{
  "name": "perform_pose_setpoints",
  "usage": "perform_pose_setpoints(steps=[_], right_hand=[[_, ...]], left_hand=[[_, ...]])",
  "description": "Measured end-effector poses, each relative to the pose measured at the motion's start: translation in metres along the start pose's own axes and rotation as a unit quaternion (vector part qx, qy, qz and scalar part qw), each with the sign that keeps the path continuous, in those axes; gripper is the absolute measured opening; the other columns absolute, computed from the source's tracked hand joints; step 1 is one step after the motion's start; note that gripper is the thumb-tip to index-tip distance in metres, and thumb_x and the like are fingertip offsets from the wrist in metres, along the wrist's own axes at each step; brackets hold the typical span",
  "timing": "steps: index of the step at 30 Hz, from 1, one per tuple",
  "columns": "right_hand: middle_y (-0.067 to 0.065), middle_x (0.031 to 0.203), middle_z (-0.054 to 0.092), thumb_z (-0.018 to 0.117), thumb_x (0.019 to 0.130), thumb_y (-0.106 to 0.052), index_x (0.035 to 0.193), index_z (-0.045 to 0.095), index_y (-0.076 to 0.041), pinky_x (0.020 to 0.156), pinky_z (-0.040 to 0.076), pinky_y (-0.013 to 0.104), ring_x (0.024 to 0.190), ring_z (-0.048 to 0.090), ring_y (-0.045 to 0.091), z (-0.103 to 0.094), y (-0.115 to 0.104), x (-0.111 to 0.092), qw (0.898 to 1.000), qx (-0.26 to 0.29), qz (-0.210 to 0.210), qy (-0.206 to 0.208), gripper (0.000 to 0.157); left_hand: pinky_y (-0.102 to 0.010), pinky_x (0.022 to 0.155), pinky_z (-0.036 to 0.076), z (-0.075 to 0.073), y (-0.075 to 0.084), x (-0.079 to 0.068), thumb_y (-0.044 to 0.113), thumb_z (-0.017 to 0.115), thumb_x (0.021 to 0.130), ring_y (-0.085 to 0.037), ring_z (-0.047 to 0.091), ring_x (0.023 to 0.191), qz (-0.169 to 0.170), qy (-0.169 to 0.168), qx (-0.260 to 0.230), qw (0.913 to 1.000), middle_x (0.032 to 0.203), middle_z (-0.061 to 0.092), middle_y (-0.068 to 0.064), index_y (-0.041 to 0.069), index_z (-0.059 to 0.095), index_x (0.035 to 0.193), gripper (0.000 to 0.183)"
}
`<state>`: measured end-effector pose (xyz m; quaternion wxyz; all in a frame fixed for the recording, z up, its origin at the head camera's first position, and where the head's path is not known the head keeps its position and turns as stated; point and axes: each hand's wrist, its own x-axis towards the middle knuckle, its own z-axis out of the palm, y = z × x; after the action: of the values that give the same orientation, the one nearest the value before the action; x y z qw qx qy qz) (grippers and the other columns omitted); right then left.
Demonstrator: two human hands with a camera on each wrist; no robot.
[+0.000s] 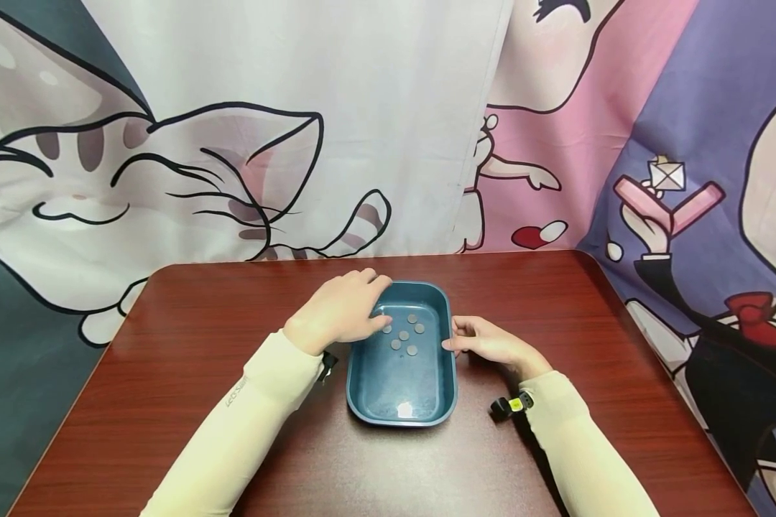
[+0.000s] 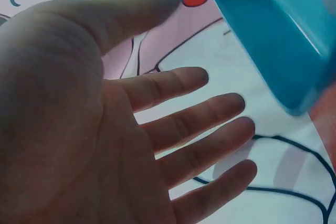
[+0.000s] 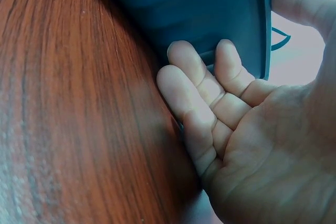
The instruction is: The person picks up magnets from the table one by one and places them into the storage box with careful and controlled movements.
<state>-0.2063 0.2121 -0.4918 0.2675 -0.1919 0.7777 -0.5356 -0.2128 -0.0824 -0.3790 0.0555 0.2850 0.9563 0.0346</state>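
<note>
A blue rectangular tray (image 1: 401,391) with rounded corners sits on the table. Several small, round, silvery discs that look like coins (image 1: 404,335) lie loose on its floor, toward the far half. My left hand (image 1: 339,309) is over the tray's far left side, fingers spread and fairly straight, holding nothing; the left wrist view shows the fingers (image 2: 194,124) apart from the tray wall (image 2: 262,40). At the right side, my right hand (image 1: 488,341) grips the tray's rim, thumb on top and fingers (image 3: 184,90) bent against the outer wall (image 3: 173,14).
The reddish-brown wooden table (image 1: 200,388) extends around the tray on every side. Behind it hangs a cloth (image 1: 394,86) printed with cartoon figures. A small black device (image 1: 511,406) is strapped at the right wrist.
</note>
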Motion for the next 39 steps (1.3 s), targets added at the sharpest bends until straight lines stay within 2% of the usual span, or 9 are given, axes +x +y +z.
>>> perform_pose_setpoints(steps=[5,13,21,27,32,39], right_hand=[[0.01,0.08,0.056,0.066,0.098,-0.021,0.09,0.051,-0.008,0.079,0.055,0.034,0.081,0.061,0.019,0.0,0.001,0.0,1.0,0.002,-0.002,-0.003,0.022],[0.01,0.08,0.056,0.066,0.098,-0.022,0.091,0.051,-0.008,0.078,0.054,0.033,0.081,0.061,0.02,0.0,0.001,0.001,1.0,-0.001,0.001,-0.002,0.022],[0.011,0.08,0.057,0.066,0.098,-0.021,0.09,0.052,-0.007,0.078,0.053,0.035,0.08,0.062,0.023,0.0,0.001,0.001,1.0,0.002,0.002,0.001,0.022],[0.008,0.08,0.058,0.066,0.098,-0.023,0.091,0.053,-0.007,0.079,0.054,0.035,0.081,0.063,0.022,0.001,0.001,0.001,1.0,-0.002,0.007,0.004,0.022],[0.006,0.079,0.058,0.066,0.097,-0.021,0.09,0.053,-0.007,0.077,0.052,0.034,0.08,0.061,0.02,0.001,0.001,0.001,1.0,0.0,0.002,0.002,0.021],[0.003,0.079,0.06,0.066,0.096,-0.019,0.091,0.054,-0.007,0.075,0.052,0.03,0.078,0.061,0.016,0.001,0.0,0.002,1.0,-0.003,0.003,0.005,0.018]], left_hand=[[-0.054,0.116,0.043,0.003,-0.015,-0.016,0.06,0.066,0.093,-0.036,0.053,0.139,-0.009,0.012,-0.018,0.9997,0.154,0.051,-0.013,0.012,0.045,0.156,0.082],[-0.058,0.117,0.039,0.022,-0.053,-0.042,0.059,0.067,0.093,-0.04,0.046,0.145,-0.036,0.022,-0.049,0.9979,0.161,0.043,-0.016,0.012,0.035,0.162,0.09],[-0.056,0.111,0.045,0.051,-0.085,-0.069,0.051,0.071,0.093,-0.04,0.055,0.135,-0.039,0.029,-0.039,0.998,0.149,0.053,-0.018,0.006,0.041,0.158,0.084],[-0.053,0.106,0.049,0.067,-0.099,-0.085,0.038,0.075,0.092,-0.038,0.06,0.122,-0.027,0.054,-0.04,0.9974,0.136,0.06,-0.017,0.002,0.05,0.15,0.072],[-0.047,0.097,0.053,0.078,-0.108,-0.092,0.022,0.079,0.09,-0.032,0.061,0.106,-0.011,0.083,-0.03,0.996,0.118,0.061,-0.013,0.001,0.061,0.137,0.054],[-0.044,0.086,0.053,0.09,-0.116,-0.095,0.011,0.079,0.086,-0.027,0.059,0.089,0.003,0.106,-0.022,0.9941,0.103,0.059,-0.008,0.005,0.068,0.115,0.032]])
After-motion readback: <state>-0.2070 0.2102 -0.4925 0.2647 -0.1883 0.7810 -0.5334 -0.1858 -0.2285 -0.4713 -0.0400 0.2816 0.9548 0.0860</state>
